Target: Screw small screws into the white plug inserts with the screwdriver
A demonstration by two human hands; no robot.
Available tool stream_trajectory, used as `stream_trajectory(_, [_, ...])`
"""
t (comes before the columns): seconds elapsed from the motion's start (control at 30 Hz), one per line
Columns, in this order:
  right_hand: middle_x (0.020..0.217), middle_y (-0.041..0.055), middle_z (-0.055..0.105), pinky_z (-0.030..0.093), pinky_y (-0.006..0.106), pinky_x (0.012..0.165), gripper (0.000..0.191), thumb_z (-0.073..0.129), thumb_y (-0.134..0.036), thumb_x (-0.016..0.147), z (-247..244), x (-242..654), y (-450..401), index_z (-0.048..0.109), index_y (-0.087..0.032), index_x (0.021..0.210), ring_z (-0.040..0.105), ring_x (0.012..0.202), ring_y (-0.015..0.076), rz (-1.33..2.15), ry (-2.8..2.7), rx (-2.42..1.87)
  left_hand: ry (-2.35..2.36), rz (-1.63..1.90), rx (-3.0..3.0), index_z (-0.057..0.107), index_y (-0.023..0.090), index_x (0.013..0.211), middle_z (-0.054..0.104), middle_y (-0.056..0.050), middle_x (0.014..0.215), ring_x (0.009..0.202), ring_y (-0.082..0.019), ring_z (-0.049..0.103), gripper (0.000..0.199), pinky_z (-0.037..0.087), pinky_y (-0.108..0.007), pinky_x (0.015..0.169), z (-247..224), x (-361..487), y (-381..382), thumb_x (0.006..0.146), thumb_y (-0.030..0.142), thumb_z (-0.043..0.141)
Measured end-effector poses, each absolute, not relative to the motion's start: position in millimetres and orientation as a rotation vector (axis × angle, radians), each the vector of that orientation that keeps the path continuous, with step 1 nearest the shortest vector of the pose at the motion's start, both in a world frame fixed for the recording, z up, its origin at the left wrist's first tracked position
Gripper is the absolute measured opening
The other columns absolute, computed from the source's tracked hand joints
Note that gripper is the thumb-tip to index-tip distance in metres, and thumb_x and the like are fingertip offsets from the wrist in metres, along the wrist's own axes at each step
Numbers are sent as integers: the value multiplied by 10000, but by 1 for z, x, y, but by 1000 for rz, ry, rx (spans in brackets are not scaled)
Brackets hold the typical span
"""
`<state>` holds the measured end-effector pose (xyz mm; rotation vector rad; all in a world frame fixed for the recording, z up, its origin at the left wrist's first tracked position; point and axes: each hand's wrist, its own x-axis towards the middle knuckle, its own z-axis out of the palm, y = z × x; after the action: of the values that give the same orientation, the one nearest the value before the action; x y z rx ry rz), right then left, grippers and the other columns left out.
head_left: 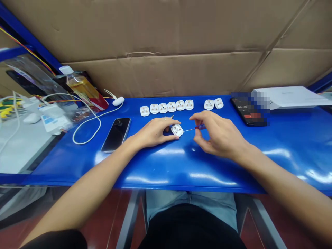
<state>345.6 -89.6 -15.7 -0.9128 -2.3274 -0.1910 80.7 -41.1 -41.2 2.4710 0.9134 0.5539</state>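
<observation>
On the blue tabletop, my left hand point(157, 131) grips a white plug part point(177, 130) between thumb and fingers, its metal pieces facing up. My right hand point(216, 135) pinches the red handle of a thin screwdriver point(190, 130), whose shaft points left and reaches the right edge of the white part. Small metal bits point(172, 117) lie just behind my left fingers. Farther back stands a row of several similar white parts point(171, 107), with two more point(209, 104) to their right.
A phone point(116, 134) lies left of my left hand. Another phone point(249, 112) and a white box point(290, 97) are at the back right. A bottle point(83, 86), a white cable point(100, 121) and chargers point(53, 117) occupy the left. Cardboard point(168, 76) rises behind the table.
</observation>
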Motion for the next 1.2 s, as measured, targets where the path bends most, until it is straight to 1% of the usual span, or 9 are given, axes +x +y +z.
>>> stream_trajectory(0.17, [936, 94, 716, 527, 347, 629, 214, 470, -94, 976, -15, 347, -88, 617, -181, 1106, 675, 748, 227, -184, -2368, -802, 912, 545, 2484, 686, 179, 1374, 760, -71, 1085, 881, -205, 680, 538, 504, -313, 807, -40, 81, -41, 935, 474, 782])
stream_trajectory(0.23, [985, 111, 720, 536, 360, 643, 230, 446, -108, 1003, -15, 347, -88, 608, -186, 1146, 677, 773, 235, -148, -2385, -816, 910, 540, 2480, 685, 182, 1376, 757, -67, 1078, 877, -204, 679, 539, 500, -308, 800, -40, 81, -41, 933, 472, 784])
stream_trajectory(0.3, [1046, 122, 723, 562, 381, 704, 234, 438, -130, 1029, -15, 348, -87, 595, -197, 1189, 698, 847, 250, -96, -2367, -843, 909, 538, 2472, 684, 184, 1380, 756, -65, 1076, 875, -203, 679, 541, 498, -306, 795, -40, 81, -41, 935, 474, 783])
stream_trajectory(0.4, [1088, 102, 722, 580, 384, 791, 200, 472, -157, 1045, -15, 348, -85, 581, -223, 1200, 714, 941, 248, -23, -2289, -843, 907, 539, 2475, 684, 185, 1385, 756, -67, 1076, 868, -201, 680, 546, 498, -305, 798, -40, 81, -41, 938, 482, 779])
stream_trajectory(0.57, [1082, 94, 728, 589, 366, 805, 197, 479, -150, 1056, -15, 347, -87, 564, -242, 1209, 718, 954, 235, 23, -2319, -780, 915, 542, 2482, 688, 192, 1376, 756, -63, 1043, 864, -201, 681, 524, 496, -296, 785, -40, 81, -41, 937, 462, 782])
stream_trajectory(0.6, [1126, 102, 728, 591, 370, 840, 212, 477, -146, 1062, -15, 346, -87, 557, -249, 1229, 718, 994, 235, 47, -2354, -835, 912, 537, 2483, 688, 193, 1374, 758, -64, 1052, 866, -202, 683, 519, 497, -296, 783, -40, 81, -41, 939, 461, 779])
stream_trajectory(0.67, [1062, 88, 726, 595, 355, 783, 189, 517, -155, 1046, -16, 346, -87, 557, -231, 1215, 722, 928, 228, 29, -2315, -730, 903, 533, 2483, 689, 194, 1368, 761, -71, 1082, 872, -205, 687, 510, 499, -296, 784, -40, 81, -41, 945, 466, 771])
stream_trajectory(0.83, [1067, 82, 723, 602, 339, 800, 213, 527, -129, 1031, -17, 345, -86, 558, -220, 1221, 730, 936, 217, 31, -2323, -693, 907, 515, 2494, 689, 191, 1367, 753, -66, 1051, 877, -205, 685, 519, 489, -294, 789, -39, 80, -41, 949, 490, 764])
stream_trajectory(1.2, [1082, 94, 723, 599, 355, 819, 235, 527, -119, 1014, -17, 346, -86, 574, -203, 1229, 726, 964, 228, 59, -2341, -713, 892, 522, 2503, 689, 183, 1357, 742, -66, 1027, 862, -202, 676, 494, 481, -290, 776, -39, 81, -41, 953, 456, 767])
